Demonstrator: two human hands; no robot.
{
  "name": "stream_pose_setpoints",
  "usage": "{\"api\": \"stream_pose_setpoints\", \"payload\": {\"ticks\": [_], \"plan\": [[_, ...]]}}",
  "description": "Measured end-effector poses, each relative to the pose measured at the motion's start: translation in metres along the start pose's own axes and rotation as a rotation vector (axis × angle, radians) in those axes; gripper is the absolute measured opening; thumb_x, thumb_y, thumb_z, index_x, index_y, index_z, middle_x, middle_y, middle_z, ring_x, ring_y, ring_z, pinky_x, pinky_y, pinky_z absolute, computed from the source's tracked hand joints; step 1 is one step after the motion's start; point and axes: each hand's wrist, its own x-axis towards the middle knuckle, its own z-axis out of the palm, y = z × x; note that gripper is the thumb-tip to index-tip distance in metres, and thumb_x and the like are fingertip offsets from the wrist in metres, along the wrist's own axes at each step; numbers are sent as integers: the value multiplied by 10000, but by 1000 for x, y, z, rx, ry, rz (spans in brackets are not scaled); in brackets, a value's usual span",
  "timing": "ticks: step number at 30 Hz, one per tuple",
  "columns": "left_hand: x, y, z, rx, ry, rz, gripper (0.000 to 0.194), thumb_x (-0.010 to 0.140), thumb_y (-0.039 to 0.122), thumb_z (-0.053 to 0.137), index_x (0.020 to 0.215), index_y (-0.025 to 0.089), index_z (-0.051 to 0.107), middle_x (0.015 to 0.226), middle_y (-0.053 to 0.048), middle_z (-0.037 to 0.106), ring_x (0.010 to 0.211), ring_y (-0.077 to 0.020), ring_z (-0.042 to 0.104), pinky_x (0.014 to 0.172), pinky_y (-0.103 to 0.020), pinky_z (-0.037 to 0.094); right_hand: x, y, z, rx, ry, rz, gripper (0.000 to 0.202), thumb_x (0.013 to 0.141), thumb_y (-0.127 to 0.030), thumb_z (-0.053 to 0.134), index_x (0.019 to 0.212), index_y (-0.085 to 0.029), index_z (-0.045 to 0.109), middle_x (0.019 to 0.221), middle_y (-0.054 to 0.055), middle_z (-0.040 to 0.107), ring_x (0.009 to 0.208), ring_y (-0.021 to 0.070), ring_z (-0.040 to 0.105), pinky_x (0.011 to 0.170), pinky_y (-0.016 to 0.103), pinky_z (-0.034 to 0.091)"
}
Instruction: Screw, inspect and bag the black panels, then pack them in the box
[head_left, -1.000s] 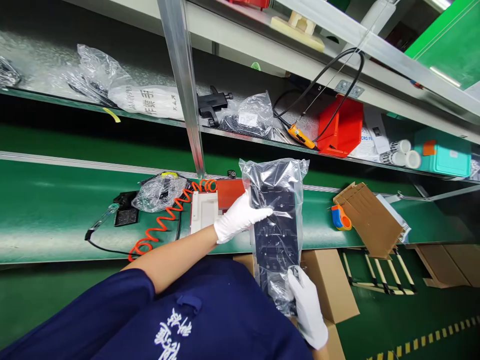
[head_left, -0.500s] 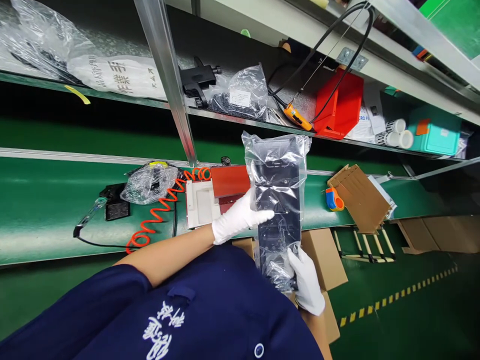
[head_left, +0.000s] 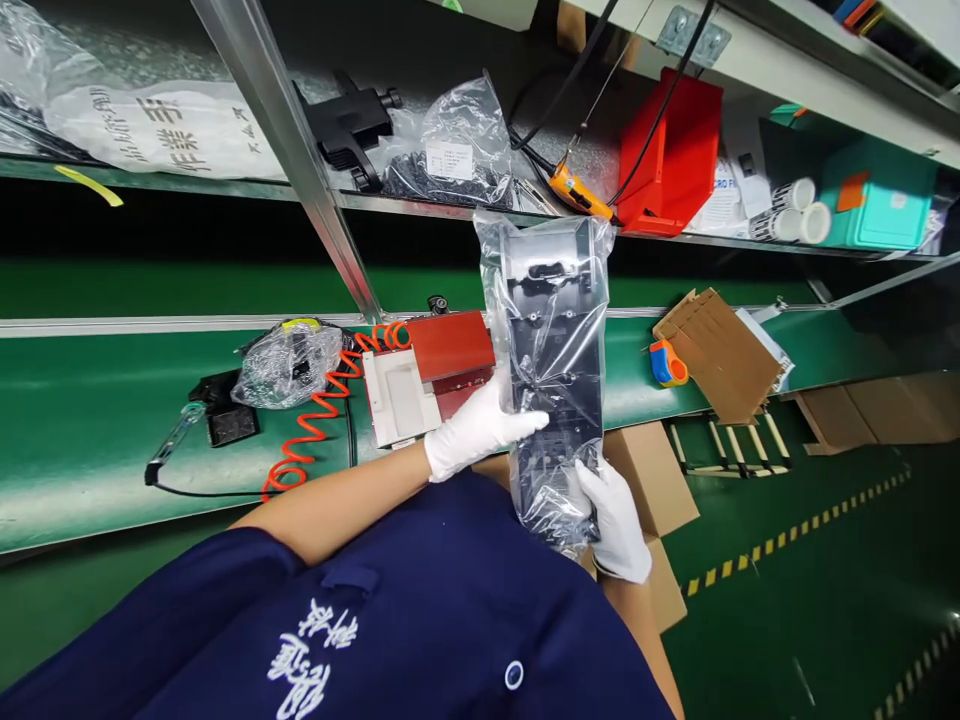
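Note:
Both my hands wear white gloves and hold a long black plastic part in a clear bag in front of my chest. My left hand grips its left edge, with the thumb lying across the front. Lower down, my right hand is closed on the right edge near the bottom end, its thumb on the crumpled plastic. The fingers behind the part are hidden. Just left of the bagged part, a red and white fixture sits on the green bench.
A coiled orange air hose and a bubble-wrapped item lie on the left. To the right are flattened cardboard, an orange-blue tape dispenser and a cardboard box. The shelf above holds a red bin and an orange electric screwdriver.
The bagged part sits slightly higher in view, and its upper end tilts so more of its inside shows. Both hands keep their hold. The camera view has shifted a little.

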Motion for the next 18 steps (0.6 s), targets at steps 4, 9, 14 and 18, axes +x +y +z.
{"api": "stream_pose_setpoints", "payload": {"ticks": [4, 9, 14, 18], "plan": [[-18, 2, 10, 35, -94, -90, 706, 778, 398, 795, 1406, 195, 547, 1302, -129, 716, 1223, -314, 673, 1099, -484, 525, -1, -8, 4, 10, 71, -6, 662, 764, -654, 738, 1183, -141, 739, 1304, 89, 669, 1081, 188, 680, 943, 257, 578], [-20, -4, 15, 151, -45, -120, 418, 791, 372, 712, 1169, 207, 645, 1137, -73, 770, 1049, -280, 724, 993, -436, 576, -4, -13, 11, 29, 66, -21, 647, 765, -649, 718, 1172, -148, 744, 1294, 88, 675, 1102, 202, 681, 952, 265, 581], [-18, -8, 12, 199, -73, -136, 428, 814, 436, 724, 1162, 194, 661, 1132, -88, 773, 1035, -299, 716, 981, -462, 583, -7, -13, 12, 67, 25, -24, 654, 794, -641, 714, 1225, -148, 720, 1294, 85, 675, 1151, 211, 675, 976, 268, 579], [-13, -5, -1, -10, -92, -48, 720, 809, 541, 795, 1402, 195, 581, 1362, -129, 686, 1332, -330, 598, 1155, -483, 480, -9, -11, 10, -6, 125, -49, 717, 760, -670, 710, 1232, -130, 712, 1258, 104, 687, 1124, 216, 680, 980, 295, 589]]}}
